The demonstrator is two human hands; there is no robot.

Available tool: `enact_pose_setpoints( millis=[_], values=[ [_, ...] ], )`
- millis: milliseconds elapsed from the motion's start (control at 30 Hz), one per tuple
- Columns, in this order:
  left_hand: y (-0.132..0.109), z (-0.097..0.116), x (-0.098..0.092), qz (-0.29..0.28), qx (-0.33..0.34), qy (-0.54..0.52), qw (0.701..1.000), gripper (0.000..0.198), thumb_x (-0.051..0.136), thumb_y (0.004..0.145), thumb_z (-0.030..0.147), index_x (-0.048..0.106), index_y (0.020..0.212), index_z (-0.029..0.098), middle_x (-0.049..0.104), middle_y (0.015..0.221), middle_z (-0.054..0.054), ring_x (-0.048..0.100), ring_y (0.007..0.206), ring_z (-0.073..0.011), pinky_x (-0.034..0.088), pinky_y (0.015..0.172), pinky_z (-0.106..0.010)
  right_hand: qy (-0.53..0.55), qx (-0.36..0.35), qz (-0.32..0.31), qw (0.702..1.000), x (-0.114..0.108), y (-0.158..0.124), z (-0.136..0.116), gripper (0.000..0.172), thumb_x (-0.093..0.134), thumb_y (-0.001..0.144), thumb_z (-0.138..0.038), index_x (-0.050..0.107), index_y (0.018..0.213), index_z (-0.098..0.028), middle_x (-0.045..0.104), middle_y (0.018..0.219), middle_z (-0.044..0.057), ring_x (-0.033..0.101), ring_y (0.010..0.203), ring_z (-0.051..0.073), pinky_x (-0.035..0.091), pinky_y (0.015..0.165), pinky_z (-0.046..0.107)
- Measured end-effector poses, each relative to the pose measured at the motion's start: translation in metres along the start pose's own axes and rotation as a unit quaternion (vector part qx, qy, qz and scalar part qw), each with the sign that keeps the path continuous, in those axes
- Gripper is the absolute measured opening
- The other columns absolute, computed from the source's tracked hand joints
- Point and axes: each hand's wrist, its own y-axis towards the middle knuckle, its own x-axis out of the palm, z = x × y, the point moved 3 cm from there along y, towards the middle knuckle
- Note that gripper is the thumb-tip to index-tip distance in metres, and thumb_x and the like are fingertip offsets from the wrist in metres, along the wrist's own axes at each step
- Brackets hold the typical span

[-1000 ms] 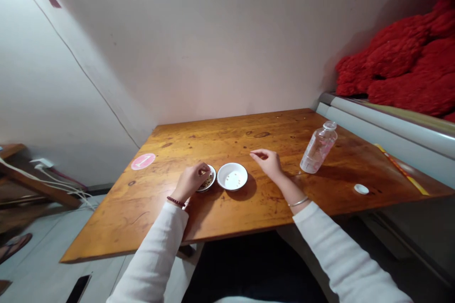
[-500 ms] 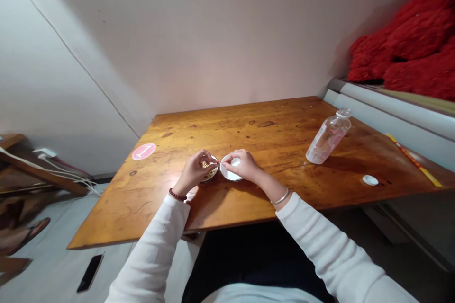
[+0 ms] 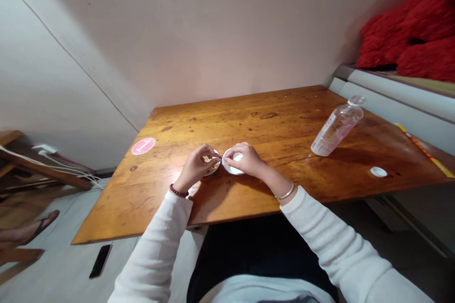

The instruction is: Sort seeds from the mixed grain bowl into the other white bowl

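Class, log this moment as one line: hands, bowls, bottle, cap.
left hand: pinched, over left bowl of pale pieces | right hand: pinched, over right bowl | grasp contents: unclear | bottle: standing | white cap: on table

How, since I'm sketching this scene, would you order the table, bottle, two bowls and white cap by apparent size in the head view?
1. Table
2. Bottle
3. Left bowl and right bowl: both partly hidden, so their order is unsure
4. White cap
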Motion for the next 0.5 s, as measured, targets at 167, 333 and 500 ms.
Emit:
enact_pose_setpoints(
  millis=[167,333,500],
  values=[
    [-0.0006,0.0025,-0.0006,0.007,0.005,0.019,1.0,0.025,0.064,0.08,0.04,0.054,0.087,0.019,0.071,0.091,-0.007,0.066,0.084,-0.0181,0.046,0.066,-0.026,-0.003,0.002,0.002,1.0,-0.0008,-0.0005,-0.0012,0.002,0.071,0.073,-0.021,0.072,0.072,-0.022,0.074,0.078,-0.001,0.065,0.075,0.016,0.041,0.082,0.03],
    [-0.0003,0.0035,0.0003,-0.007,0.014,0.031,0.999,0.023,0.064,0.081,0.038,0.06,0.09,0.018,0.069,0.091,-0.006,0.064,0.083,-0.0161,0.045,0.066,-0.024,-0.011,0.002,-0.002,1.0,-0.0002,-0.0015,-0.0008,0.002,0.07,0.075,-0.022,0.072,0.074,-0.023,0.074,0.078,0.0,0.065,0.076,0.016,0.042,0.081,0.03],
    [-0.0014,0.0023,0.0032,-0.022,0.026,0.044,0.998,0.024,0.065,0.081,0.039,0.063,0.089,0.017,0.068,0.088,-0.006,0.062,0.077,-0.014,0.045,0.065,-0.023,-0.008,0.003,-0.006,1.0,0.002,-0.0044,0.0009,0.002,0.071,0.075,-0.023,0.073,0.074,-0.023,0.074,0.08,0.001,0.066,0.077,0.017,0.044,0.08,0.029]
  ],
)
